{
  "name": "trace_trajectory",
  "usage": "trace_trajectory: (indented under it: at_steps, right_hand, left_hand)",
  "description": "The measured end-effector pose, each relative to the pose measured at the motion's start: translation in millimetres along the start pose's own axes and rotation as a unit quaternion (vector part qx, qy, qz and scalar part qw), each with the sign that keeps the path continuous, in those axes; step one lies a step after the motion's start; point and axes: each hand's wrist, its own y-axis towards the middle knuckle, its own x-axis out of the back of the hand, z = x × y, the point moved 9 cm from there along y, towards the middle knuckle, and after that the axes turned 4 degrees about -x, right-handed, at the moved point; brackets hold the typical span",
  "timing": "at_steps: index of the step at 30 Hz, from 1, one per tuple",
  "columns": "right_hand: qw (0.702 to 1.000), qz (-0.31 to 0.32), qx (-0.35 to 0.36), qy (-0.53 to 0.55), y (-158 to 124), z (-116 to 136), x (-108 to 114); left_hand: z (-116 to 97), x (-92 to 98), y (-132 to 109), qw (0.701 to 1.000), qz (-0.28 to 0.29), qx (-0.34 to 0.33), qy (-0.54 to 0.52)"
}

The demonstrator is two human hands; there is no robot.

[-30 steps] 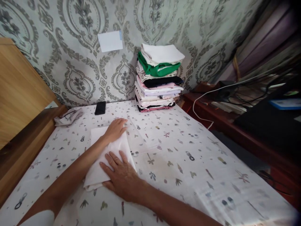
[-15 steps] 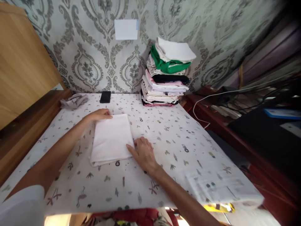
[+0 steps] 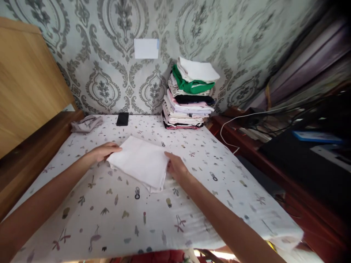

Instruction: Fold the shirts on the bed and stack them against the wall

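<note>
A folded white cloth garment point(image 3: 139, 160) is turned at an angle over the printed table cover point(image 3: 109, 219). My left hand point(image 3: 105, 151) pinches its left corner, thumb on top and fingers beneath. At the right edge, my right hand point(image 3: 175, 164) grips it the same way, its fingers mostly hidden under the fabric. The near corner hangs lowest, close to the cover or touching it; I cannot tell which.
A tall stack of folded clothes point(image 3: 189, 98) stands at the back right, against the patterned wall. A black phone point(image 3: 122, 119) and a crumpled greyish cloth point(image 3: 86, 124) lie at the back left. A white cable point(image 3: 223, 128) runs along the right side.
The folded white garment has been rotated, from lying square to lying at an angle. My right hand has gone from resting beside it to gripping its edge; my left hand has moved slightly nearer.
</note>
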Motion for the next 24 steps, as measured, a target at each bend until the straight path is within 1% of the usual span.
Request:
trace_trajectory:
  at_steps: [2,3,5,6,7,9,10,12,13,14,15,16,18,19,20,21,22,23,24]
  right_hand:
    - [0.999,0.022,-0.038,0.019,-9.6,-18.2,-4.1]
    - [0.998,0.044,-0.049,0.003,-16.0,-27.2,-8.1]
    - [0.994,0.096,-0.034,-0.032,-27.9,-37.2,-16.9]
    - [0.992,0.115,-0.037,-0.043,-32.4,-41.2,-19.1]
    - [0.991,0.119,-0.037,-0.047,-35.4,-41.7,-18.0]
    - [0.991,0.125,-0.024,-0.038,-40.5,-30.9,-12.1]
    - [0.991,0.131,-0.007,-0.025,-43.3,-19.2,-7.4]
    - [0.987,0.153,0.044,0.0,-49.1,13.5,5.0]
    - [0.983,0.166,0.077,0.004,-51.3,33.3,13.1]
    - [0.978,0.173,0.114,0.0,-52.0,55.1,22.7]
    - [0.973,0.173,0.15,-0.013,-50.6,78.5,33.8]
    - [0.968,0.165,0.186,-0.033,-47.2,104.0,45.6]
    - [0.953,0.128,0.261,-0.083,-35.4,163.9,69.4]
    - [0.943,0.097,0.299,-0.108,-27.9,198.9,81.1]
    - [0.927,0.065,0.346,-0.13,-21.5,238.1,91.1]
    - [0.904,0.035,0.399,-0.15,-16.6,279.7,98.7]
    - [0.877,-0.007,0.443,-0.185,-10.6,320.6,104.9]
    - [0.842,-0.088,0.476,-0.239,-4.4,360.4,112.8]
    - [0.795,-0.183,0.494,-0.302,1.9,396.7,119.2]
  left_hand:
    - [2.3,-11.9,-6.6,0.999,0.012,0.006,-0.043]
    - [1.6,-17.5,-8.7,0.998,0.018,0.008,-0.06]
    - [-1.1,-26.9,-10.0,0.996,0.026,0.012,-0.086]
    - [-3.6,-32.4,-9.3,0.995,0.036,0.011,-0.094]
    - [-7.0,-37.2,-7.9,0.994,0.045,0.003,-0.098]
    - [-15.2,-43.2,-3.9,0.992,0.043,-0.015,-0.114]
    - [-20.6,-47.1,-2.3,0.991,0.044,-0.025,-0.124]
    - [-37.7,-57.6,-1.4,0.986,0.056,-0.046,-0.148]
    - [-51.4,-62.9,-2.0,0.983,0.06,-0.065,-0.163]
    - [-69.3,-68.1,-2.9,0.978,0.061,-0.089,-0.177]
    - [-91.5,-73.0,-3.9,0.973,0.061,-0.116,-0.19]
    - [-118.0,-77.5,-4.7,0.967,0.059,-0.148,-0.199]
    - [-182.1,-84.9,-3.8,0.954,0.049,-0.214,-0.206]
    - [-220.1,-86.6,-2.0,0.942,0.037,-0.258,-0.212]
    - [-259.8,-87.9,0.9,0.928,0.025,-0.302,-0.218]
    - [-300.2,-89.1,5.0,0.91,0.015,-0.348,-0.224]
    - [-339.0,-90.0,11.0,0.892,0.003,-0.39,-0.23]
    - [-373.7,-91.2,20.2,0.878,-0.011,-0.418,-0.232]
    - [-402.9,-91.9,33.0,0.873,-0.034,-0.43,-0.226]
